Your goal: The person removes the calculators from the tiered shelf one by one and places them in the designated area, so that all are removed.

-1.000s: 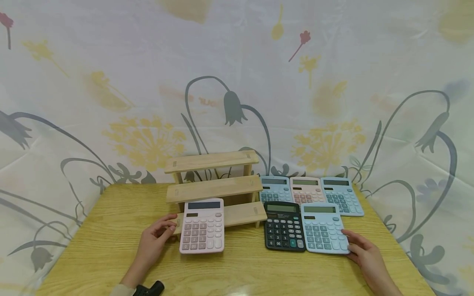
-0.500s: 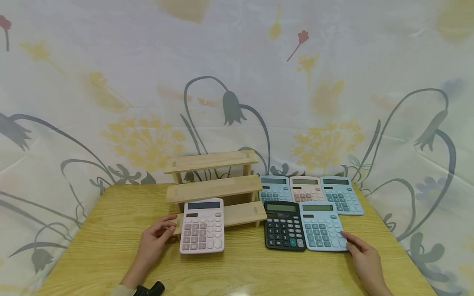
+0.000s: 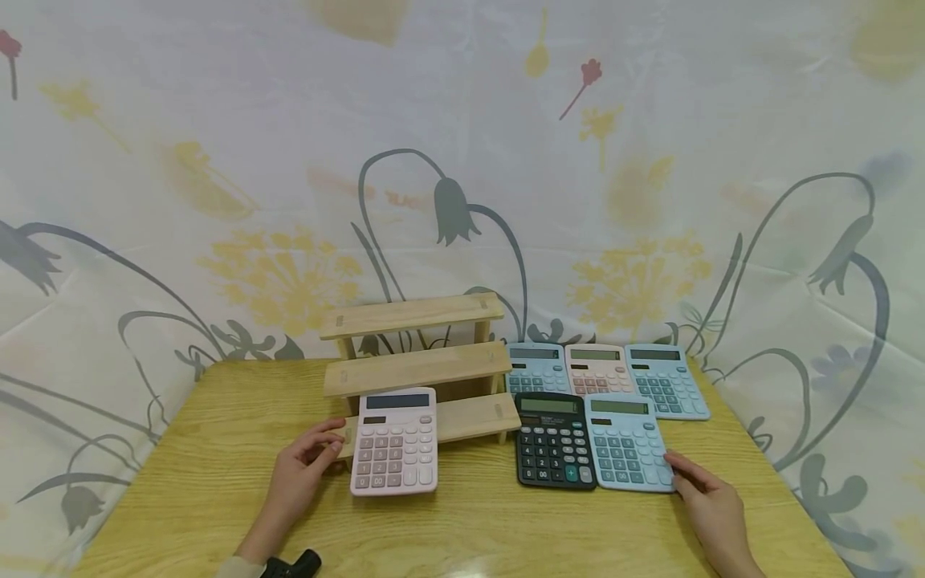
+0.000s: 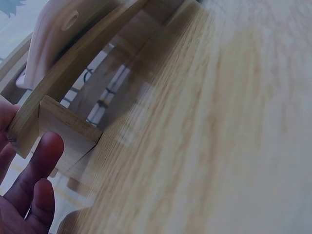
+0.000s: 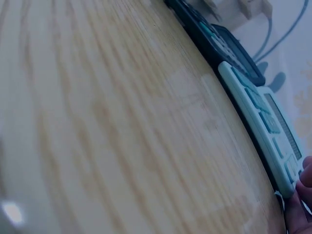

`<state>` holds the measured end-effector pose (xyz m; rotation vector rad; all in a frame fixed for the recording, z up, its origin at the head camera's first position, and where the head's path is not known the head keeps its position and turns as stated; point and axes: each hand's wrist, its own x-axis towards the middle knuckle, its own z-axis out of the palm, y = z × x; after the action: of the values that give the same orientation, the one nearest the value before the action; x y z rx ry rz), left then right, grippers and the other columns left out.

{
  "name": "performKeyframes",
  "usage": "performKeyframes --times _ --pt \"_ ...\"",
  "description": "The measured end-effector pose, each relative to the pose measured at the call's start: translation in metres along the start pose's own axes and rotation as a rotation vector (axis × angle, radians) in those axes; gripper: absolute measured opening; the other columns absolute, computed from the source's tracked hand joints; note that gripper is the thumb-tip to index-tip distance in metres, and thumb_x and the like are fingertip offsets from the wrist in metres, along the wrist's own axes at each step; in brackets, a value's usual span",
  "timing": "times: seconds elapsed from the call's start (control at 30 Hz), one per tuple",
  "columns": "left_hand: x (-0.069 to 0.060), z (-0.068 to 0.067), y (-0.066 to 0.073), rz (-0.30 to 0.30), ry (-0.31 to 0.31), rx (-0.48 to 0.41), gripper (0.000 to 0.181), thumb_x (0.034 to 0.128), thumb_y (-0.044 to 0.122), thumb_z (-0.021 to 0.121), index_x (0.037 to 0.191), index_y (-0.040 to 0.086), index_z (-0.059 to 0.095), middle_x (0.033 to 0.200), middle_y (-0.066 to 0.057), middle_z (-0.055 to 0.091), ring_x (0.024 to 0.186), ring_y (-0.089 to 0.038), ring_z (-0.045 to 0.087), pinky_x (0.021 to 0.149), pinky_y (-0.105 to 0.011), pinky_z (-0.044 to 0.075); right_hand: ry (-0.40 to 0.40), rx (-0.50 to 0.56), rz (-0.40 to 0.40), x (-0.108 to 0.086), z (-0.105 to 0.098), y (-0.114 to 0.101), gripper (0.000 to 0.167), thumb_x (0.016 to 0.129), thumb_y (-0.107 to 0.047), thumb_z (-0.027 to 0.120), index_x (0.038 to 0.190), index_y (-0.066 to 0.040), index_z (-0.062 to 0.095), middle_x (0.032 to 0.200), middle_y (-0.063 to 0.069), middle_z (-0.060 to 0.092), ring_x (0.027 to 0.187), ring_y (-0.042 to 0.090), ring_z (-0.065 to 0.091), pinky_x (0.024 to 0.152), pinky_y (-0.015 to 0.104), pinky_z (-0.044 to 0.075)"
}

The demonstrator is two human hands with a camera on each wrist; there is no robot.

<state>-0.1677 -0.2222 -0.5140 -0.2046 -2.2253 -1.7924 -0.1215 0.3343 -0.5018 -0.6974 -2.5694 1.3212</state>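
Observation:
In the head view my left hand [image 3: 299, 466] holds the left end of the lowest tread of a three-step wooden shelf [image 3: 477, 416]. The left wrist view shows the board's end [image 4: 29, 119] between its fingers. A pink calculator [image 3: 395, 441] leans on that tread, just right of this hand. My right hand [image 3: 711, 506] grips the lower right corner of a light blue calculator [image 3: 627, 441] lying on the table. In the right wrist view, fingers [image 5: 306, 178] sit at that corner. A black calculator [image 3: 555, 441] lies directly left of the blue one.
Behind the front pair lie a blue calculator [image 3: 536, 368], a pink calculator [image 3: 598, 369] and another blue calculator [image 3: 668, 381]. The wooden table [image 3: 462, 530] ends at a flower-printed cloth [image 3: 462, 120] behind and at the sides.
The light blue front calculator has shifted slightly back and left, level with the black one, with my right hand moving along. My left hand and the leaning pink calculator stay put.

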Motion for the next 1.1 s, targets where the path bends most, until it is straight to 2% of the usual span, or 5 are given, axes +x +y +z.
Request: performKeyframes --times 0.23,0.43,0.7,0.87,1.1 --pt "0.000 0.000 0.001 -0.024 -0.004 -0.028 0.010 0.0952 0.002 0.066 0.099 -0.005 0.070 0.128 -0.017 0.062 0.086 -0.010 0.069 0.064 -0.032 0.060 -0.008 0.006 0.008 -0.001 -0.001 -0.003 0.035 0.097 -0.010 0.059 0.131 -0.001 0.064 0.137 0.012 0.058 0.113 -0.005 0.050 0.076 0.001 0.040" --pt "0.000 -0.001 0.000 -0.033 -0.011 -0.032 0.011 0.0956 0.003 0.066 0.101 -0.005 0.070 0.128 -0.015 0.062 0.086 -0.010 0.069 0.064 -0.032 0.060 -0.044 0.062 0.027 -0.001 -0.003 -0.006 0.038 0.098 -0.010 0.057 0.135 0.000 0.060 0.138 0.015 0.057 0.098 -0.017 0.045 0.075 0.002 0.042" --pt "0.000 -0.001 0.000 -0.025 -0.016 -0.027 0.011 0.0957 0.004 0.066 0.101 -0.005 0.070 0.129 -0.014 0.062 0.085 -0.011 0.069 0.064 -0.032 0.060 -0.063 0.100 0.039 0.000 -0.006 -0.008 0.040 0.098 -0.007 0.054 0.137 0.002 0.056 0.137 0.016 0.058 0.102 -0.011 0.047 0.077 0.003 0.042" --pt "0.000 0.000 0.001 -0.029 -0.014 -0.027 0.011 0.0957 0.004 0.066 0.101 -0.005 0.070 0.129 -0.014 0.061 0.086 -0.010 0.068 0.064 -0.032 0.060 -0.050 0.135 0.035 0.000 -0.011 -0.010 0.038 0.100 -0.008 0.054 0.137 0.003 0.056 0.121 -0.002 0.068 0.092 -0.020 0.047 0.078 0.004 0.043" --pt "0.000 0.000 -0.001 -0.042 -0.007 -0.024 0.011 0.0958 0.005 0.066 0.101 -0.005 0.070 0.130 -0.018 0.061 0.086 -0.010 0.069 0.064 -0.032 0.060 -0.083 0.296 0.063 0.000 -0.016 -0.014 0.039 0.102 -0.007 0.049 0.139 0.007 0.052 0.098 -0.025 0.064 0.092 -0.016 0.054 0.080 0.009 0.050"
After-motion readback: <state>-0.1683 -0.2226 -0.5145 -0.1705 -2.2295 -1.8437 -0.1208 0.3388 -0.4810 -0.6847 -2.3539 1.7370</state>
